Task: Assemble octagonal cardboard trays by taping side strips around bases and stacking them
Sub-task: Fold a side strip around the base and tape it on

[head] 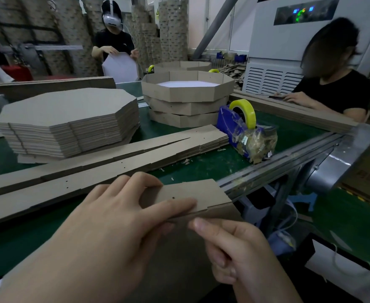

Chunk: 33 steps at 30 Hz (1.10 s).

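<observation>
Closest to lens: left hand (118,215), laid flat over the end of a side strip (197,191). Fingers nearly straight, pressing down, index along the near edge. Thumb hidden.

Right hand (245,259) just below it: fingers curled in, thumb tip against the strip's near edge. Cannot tell whether the curled fingers grip anything.

Under both hands: larger brown cardboard sheet (179,270).

Beyond, on the green desk (201,165):
- Pile of long strips (105,158), running left to right.
- Behind it at left, tall stack of flat octagonal bases (70,119).
- Centre back, three finished trays (186,99) stacked, white bottom showing in the top one.
- Just right of the strip pile, blue tape dispenser (230,123) with yellow tape roll (248,109), scraps stuck to its front.
- Further back, more trays (184,65).

Across the desk: person in headset (114,44), holding a white octagonal sheet (120,66). Right side: second person (332,90) in black, one hand resting on cardboard.
</observation>
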Tool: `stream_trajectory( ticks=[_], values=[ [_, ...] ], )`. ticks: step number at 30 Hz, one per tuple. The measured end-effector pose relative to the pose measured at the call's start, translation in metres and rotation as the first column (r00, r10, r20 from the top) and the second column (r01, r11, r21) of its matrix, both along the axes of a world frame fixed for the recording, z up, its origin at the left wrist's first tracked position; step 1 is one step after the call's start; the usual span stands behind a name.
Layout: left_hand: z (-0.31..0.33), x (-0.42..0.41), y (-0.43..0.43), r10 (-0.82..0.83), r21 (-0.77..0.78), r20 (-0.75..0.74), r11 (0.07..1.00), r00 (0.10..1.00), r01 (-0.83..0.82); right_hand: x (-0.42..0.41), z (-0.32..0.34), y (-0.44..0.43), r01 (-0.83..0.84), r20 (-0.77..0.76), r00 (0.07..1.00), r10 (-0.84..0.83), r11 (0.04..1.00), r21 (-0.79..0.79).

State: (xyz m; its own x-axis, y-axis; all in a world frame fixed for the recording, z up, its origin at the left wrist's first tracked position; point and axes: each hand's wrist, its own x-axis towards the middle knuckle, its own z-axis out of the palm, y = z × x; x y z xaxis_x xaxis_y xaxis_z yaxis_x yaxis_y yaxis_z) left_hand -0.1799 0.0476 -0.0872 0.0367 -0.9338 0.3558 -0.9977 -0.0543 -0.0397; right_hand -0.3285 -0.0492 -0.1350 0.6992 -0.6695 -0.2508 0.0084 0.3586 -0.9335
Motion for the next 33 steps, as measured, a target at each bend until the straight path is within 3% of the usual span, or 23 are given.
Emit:
stream_trajectory(
  ticks=[9,18,23,26,29,31,33],
  values=[
    [-0.001,-0.021,-0.011,0.161,-0.15,-0.149,0.972,0.976,-0.183,0.006,0.002,0.009,-0.098,0.039,0.994,0.099,0.995,-0.031],
    [0.0,-0.018,-0.001,0.133,-0.197,-0.172,0.966,0.976,-0.167,0.002,0.004,-0.004,-0.266,-0.052,0.963,0.265,0.964,-0.012],
    [-0.002,-0.018,0.002,0.129,-0.246,-0.16,0.955,0.979,-0.167,-0.001,0.005,-0.006,-0.301,-0.064,0.951,0.303,0.953,0.029],
    [-0.004,-0.013,0.005,0.146,-0.279,-0.157,0.942,0.977,-0.185,0.0,-0.001,-0.004,-0.305,-0.148,0.941,0.306,0.952,0.025],
    [-0.003,-0.005,0.013,0.146,-0.291,-0.17,0.938,0.975,-0.191,0.003,-0.007,0.001,-0.157,-0.13,0.981,0.147,0.985,-0.077],
    [-0.004,-0.001,0.018,0.126,-0.266,-0.15,0.95,0.981,-0.162,0.003,-0.007,-0.001,0.091,0.039,0.996,-0.085,0.979,-0.185],
    [-0.006,0.002,0.023,0.107,-0.246,-0.141,0.959,0.984,-0.14,0.004,-0.002,-0.008,0.282,0.203,0.95,-0.237,0.929,-0.239]
  ],
)
